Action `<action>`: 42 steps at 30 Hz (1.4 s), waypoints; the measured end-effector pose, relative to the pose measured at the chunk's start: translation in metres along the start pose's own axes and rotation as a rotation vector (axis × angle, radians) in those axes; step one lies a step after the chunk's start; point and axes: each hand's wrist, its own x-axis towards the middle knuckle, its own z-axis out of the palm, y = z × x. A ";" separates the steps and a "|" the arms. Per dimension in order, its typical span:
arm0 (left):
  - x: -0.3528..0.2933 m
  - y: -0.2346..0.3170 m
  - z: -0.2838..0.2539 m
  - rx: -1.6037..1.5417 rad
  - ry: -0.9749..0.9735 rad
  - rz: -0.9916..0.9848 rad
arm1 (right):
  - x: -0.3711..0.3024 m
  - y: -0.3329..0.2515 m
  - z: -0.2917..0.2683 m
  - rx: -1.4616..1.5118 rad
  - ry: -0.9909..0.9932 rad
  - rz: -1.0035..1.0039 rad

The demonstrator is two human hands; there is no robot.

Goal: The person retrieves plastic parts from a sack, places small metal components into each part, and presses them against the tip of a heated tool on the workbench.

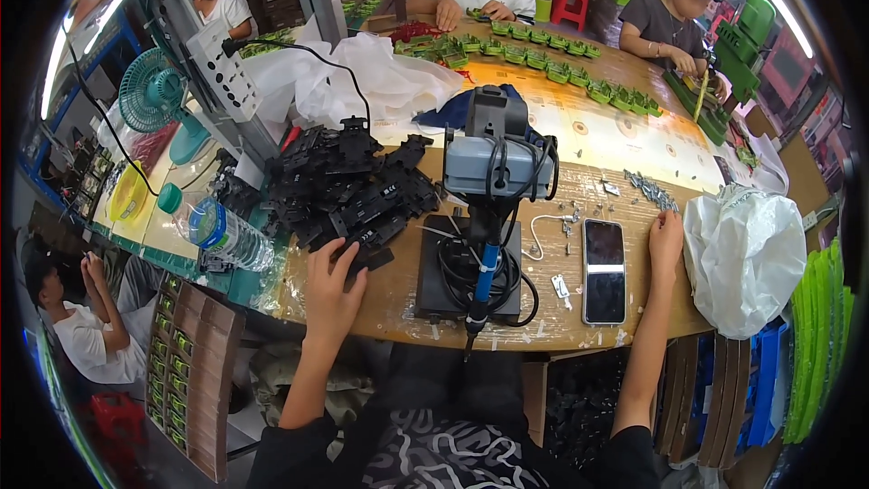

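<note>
My left hand (pixel 333 297) is at the near edge of a heap of black plastic parts (pixel 348 177). Its fingers are apart, and the fingertips touch one dark part (pixel 369 258) of the heap. To the right, my right hand (pixel 665 240) reaches to the near end of a small pile of metal pieces (pixel 650 188). Its fingers are drawn together; whatever is between the tips is too small to make out. Between my hands stands a machine with a grey-blue housing (pixel 489 170) and black cables. A blue-handled tool (pixel 483 276) points down at its front.
A phone (pixel 604 272) lies left of my right forearm, beside a small metal plate (pixel 560 287). A white plastic bag (pixel 742 258) bulges at the right. A water bottle (pixel 222 234) leans at the left. Across the table, people handle green parts (pixel 534 59).
</note>
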 end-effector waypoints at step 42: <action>-0.042 -0.028 -0.009 -0.354 0.893 -0.190 | 0.001 -0.004 0.000 0.396 0.151 0.026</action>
